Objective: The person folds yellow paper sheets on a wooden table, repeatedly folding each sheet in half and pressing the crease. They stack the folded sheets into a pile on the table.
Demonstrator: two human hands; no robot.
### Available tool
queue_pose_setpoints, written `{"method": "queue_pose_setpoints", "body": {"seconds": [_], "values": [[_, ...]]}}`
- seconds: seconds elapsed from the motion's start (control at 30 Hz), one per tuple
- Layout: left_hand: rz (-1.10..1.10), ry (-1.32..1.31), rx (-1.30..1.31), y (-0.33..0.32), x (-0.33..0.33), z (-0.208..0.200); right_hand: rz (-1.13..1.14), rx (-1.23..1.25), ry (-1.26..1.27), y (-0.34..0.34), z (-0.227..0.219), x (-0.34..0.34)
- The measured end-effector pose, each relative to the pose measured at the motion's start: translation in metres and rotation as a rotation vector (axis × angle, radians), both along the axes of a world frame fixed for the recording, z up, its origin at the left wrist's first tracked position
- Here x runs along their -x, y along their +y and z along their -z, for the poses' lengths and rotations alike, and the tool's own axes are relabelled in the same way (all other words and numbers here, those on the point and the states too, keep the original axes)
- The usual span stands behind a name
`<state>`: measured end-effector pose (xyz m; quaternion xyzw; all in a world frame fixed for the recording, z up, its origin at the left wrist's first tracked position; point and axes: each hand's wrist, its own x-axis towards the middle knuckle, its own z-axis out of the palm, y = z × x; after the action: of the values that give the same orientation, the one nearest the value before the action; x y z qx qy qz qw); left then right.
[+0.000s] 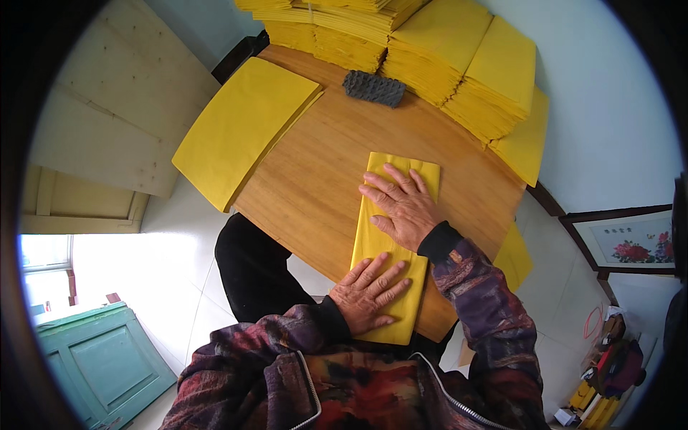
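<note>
A long, narrow folded piece of yellow paper (369, 226) lies on the wooden table (315, 168), reaching from its near edge toward the middle. My left hand (367, 295) rests flat on the near end, fingers spread. Farther up the same strip, my right hand (405, 204) presses flat with its fingers apart. Neither hand grips anything. At the table's left side lies a flat stack of wide yellow sheets (247, 125). What is under my palms is hidden.
A dark grey textured block (374, 88) sits near the table's far edge. Behind it rise tall stacks of folded yellow paper (430, 50). A framed flower picture (627, 240) leans at the right. A green panelled door (107, 362) stands at the lower left.
</note>
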<state>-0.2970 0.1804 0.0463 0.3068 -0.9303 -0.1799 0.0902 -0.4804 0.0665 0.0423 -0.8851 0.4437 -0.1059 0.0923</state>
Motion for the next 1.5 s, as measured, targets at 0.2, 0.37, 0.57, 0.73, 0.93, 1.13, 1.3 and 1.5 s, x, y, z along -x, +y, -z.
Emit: {"method": "queue_pose_setpoints", "body": {"seconds": [0.2,0.37,0.57,0.73,0.93,1.13,1.3,1.5], "values": [[0.009,0.04,-0.005,0.001,-0.002,0.006,0.041,-0.035,0.004,-0.013,-0.004,-0.001],[0.009,0.007,-0.031,0.001,-0.003,0.007,0.067,0.041,0.003,-0.027,0.006,0.001],[0.001,0.006,0.014,0.003,-0.001,0.006,0.184,0.009,0.068,-0.04,0.008,-0.005],[-0.02,0.002,0.046,0.005,0.0,0.006,0.179,0.098,-0.025,0.003,0.01,0.005],[-0.009,-0.047,0.064,0.004,0.001,0.003,0.246,0.053,-0.028,-0.002,0.018,0.022],[-0.005,-0.016,0.04,0.002,0.002,0.001,0.232,0.111,0.025,-0.031,0.03,0.031],[-0.002,0.028,0.066,0.002,0.002,0.003,0.293,0.103,-0.048,-0.042,0.03,0.033],[-0.009,-0.009,0.113,0.005,0.0,0.006,0.175,0.214,-0.108,0.009,0.004,0.035]]}}
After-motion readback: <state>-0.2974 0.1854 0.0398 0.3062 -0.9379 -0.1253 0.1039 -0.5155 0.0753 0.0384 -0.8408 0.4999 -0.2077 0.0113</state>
